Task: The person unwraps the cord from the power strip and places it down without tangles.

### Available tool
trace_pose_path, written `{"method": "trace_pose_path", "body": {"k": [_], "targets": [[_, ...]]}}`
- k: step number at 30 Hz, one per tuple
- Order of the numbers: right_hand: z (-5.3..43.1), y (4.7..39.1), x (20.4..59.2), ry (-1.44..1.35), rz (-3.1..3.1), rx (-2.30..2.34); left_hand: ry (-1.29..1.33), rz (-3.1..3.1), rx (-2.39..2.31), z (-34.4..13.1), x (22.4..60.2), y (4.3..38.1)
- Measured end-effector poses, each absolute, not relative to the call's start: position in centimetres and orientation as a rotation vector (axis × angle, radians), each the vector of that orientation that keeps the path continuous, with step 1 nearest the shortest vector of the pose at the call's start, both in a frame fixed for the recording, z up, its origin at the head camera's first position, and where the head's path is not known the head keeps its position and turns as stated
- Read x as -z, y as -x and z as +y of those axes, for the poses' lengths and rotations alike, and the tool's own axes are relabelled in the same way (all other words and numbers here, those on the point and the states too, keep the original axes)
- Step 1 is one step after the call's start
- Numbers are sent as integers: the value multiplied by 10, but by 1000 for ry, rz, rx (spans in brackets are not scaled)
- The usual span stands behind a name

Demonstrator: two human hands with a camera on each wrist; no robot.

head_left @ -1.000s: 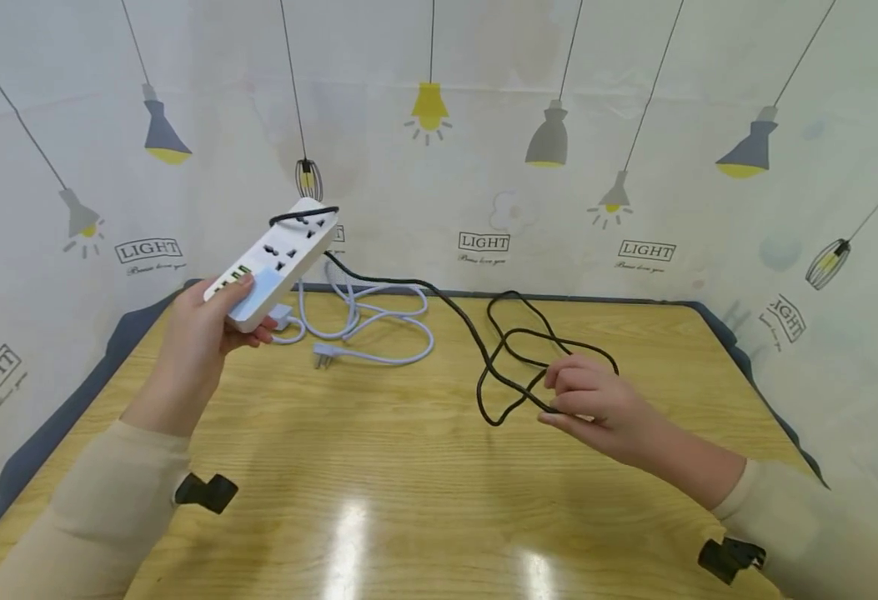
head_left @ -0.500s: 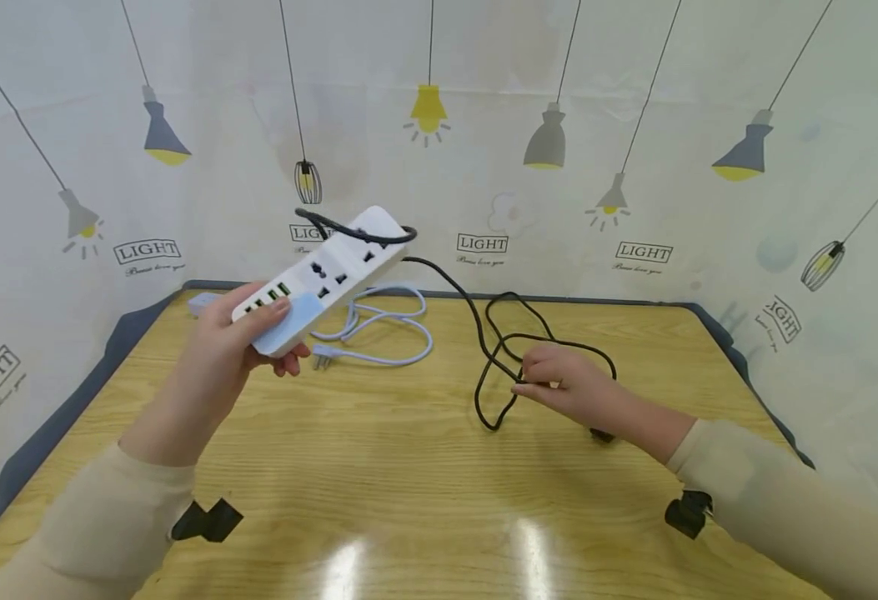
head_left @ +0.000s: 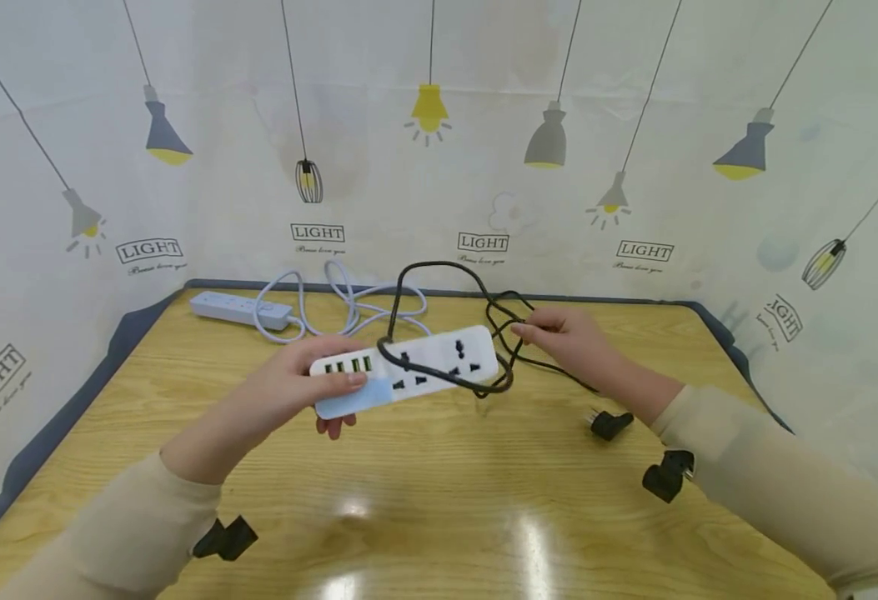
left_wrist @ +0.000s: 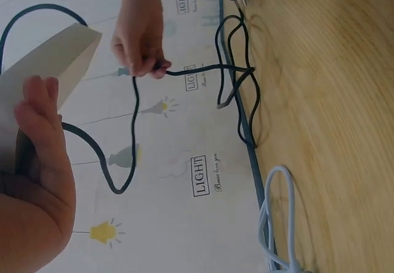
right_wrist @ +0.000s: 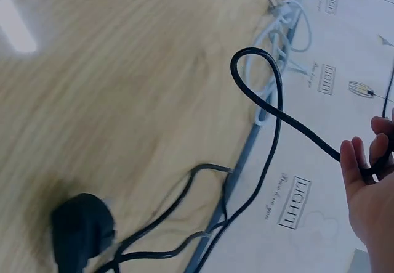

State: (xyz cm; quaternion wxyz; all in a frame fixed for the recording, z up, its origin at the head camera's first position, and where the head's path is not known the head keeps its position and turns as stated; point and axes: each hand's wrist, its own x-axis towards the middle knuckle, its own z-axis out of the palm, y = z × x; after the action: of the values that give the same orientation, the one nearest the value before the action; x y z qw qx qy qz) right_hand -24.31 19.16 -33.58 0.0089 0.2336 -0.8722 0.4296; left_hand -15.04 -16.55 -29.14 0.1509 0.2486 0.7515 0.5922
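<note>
In the head view my left hand (head_left: 281, 383) grips one end of a white power strip (head_left: 439, 348), thumb on its pale blue end beside the USB ports. The strip is held above the table, sockets showing. Its black cord (head_left: 446, 264) loops across the sockets and arches up behind. My right hand (head_left: 569, 343) pinches that cord to the right of the strip. The black plug (head_left: 609, 426) lies at the table's right, below the right forearm. From the left wrist view, cord (left_wrist: 135, 125) hangs slack between strip and right hand.
At the back left of the wooden table (head_left: 439, 517) lies a second power strip (head_left: 239, 308) with its pale cord (head_left: 350, 300) in loops. Loose black cord lies near the back edge. A wall sheet printed with lamps (head_left: 439, 192) stands behind the table.
My left hand has carried the strip right and lower, turning it nearer level. The right hand has moved up and slightly left with the cord. The loop over the strip has grown.
</note>
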Motion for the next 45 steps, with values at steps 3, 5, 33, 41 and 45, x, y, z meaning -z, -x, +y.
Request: {"method": "trace_pose_path", "body": {"k": [3,5,33,41,45], "targets": [[191,246,327,-703,-2638,-1427,-730,2203,-1568,-161,298,153],[190,246,321,-711,-2587,-1462,-726,2235,-1502,-158,303,155],[203,200,305,-1477,-2064,-1025,-166,2554,-1383,-184,323,196],[218,211,307,-1650,-2125,-837,-72,2519,-1587,-194,319,201],[226,216,310,-1649,-2219,-689,-80,2512,-1681,-196,317,201]]}}
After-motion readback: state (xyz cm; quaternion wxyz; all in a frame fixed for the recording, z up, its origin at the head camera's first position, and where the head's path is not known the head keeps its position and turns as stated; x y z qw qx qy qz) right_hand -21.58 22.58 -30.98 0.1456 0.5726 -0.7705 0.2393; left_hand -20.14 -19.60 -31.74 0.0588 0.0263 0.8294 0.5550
